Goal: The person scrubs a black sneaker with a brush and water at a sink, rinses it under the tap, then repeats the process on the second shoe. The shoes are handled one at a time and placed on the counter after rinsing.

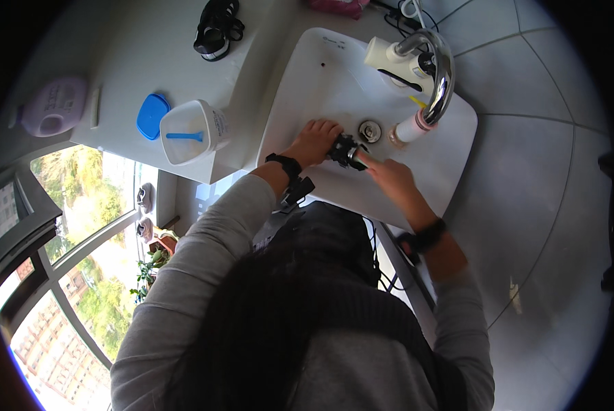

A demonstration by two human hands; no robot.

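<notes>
Over the white sink point(307, 92), my left hand point(315, 141) grips a black shoe point(344, 151) that looks like a strappy sandal. My right hand point(393, 177) holds a pale, slim handle whose far end reaches into the shoe; what is at that end is hidden. The metal drain point(370, 131) lies just beyond the shoe. A chrome faucet point(443, 77) with a white body arches over the right part of the sink, its spout ending in a pink and white attachment point(412, 128). Another black strappy shoe point(215, 33) rests on the counter at the upper left.
On the counter point(127, 56) stand a clear plastic tub point(183, 146) with a blue scoop point(184, 136), a blue lid point(152, 116) and a purple jug point(55, 107). The sink's raised rim surrounds my hands. Cables hang below it, and a tiled wall rises at right.
</notes>
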